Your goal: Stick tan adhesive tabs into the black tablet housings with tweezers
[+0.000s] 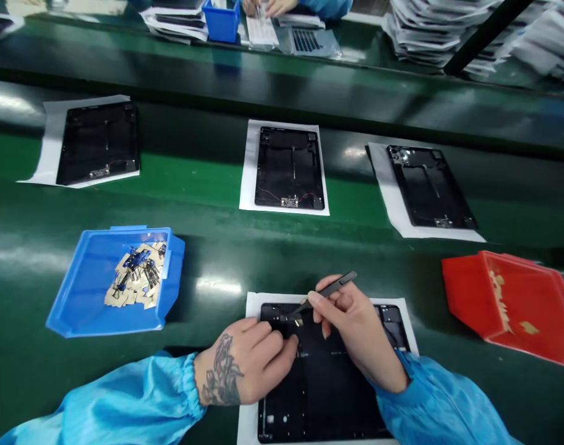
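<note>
right hand [349, 318] pinches tweezers [331, 289] over the top of a black tablet shell [331, 386] on the desk [217, 253], left hand [252, 361] half curled there, can't tell if gripping. looks mid-job, what's left is unclear; 3 more shells [277, 170] sit beyond.

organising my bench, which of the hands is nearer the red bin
Right: the right hand, holding tweezers, is left of the red bin; the left hand is farther left.
</note>
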A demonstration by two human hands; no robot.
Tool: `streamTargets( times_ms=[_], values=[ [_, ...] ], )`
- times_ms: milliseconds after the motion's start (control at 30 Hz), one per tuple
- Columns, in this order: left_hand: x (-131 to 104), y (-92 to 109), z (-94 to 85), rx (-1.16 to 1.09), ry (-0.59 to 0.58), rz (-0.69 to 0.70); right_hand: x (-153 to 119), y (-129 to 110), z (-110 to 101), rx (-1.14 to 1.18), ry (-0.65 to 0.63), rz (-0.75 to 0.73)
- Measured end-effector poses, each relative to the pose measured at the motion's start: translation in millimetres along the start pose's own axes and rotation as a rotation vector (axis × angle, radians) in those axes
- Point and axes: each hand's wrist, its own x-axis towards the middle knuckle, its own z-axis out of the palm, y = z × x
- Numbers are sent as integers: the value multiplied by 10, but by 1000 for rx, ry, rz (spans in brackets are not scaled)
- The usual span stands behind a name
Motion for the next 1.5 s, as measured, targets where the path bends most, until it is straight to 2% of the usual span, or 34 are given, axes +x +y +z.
streamTargets(
  times_ms=[133, 300, 433, 1267, 1500],
  values=[
    [-13, -5, 10, -38, -37, -6, -46, 66, -18, -55, 18, -50],
    [-45, -3, 39, -83, -137, -58, -48, 190, -73, -203, 61, -171],
    [-69, 2, 59, -108, -159, -83, -42, 195, -80, -254, 53, -197],
    [-79, 7, 91, -118, -183, -126, -43, 193, -38, -318, 66, -260],
    [-14, 13, 49, -112, -139, -166, -26, 175, -28, -328, 76, -256]
  ],
)
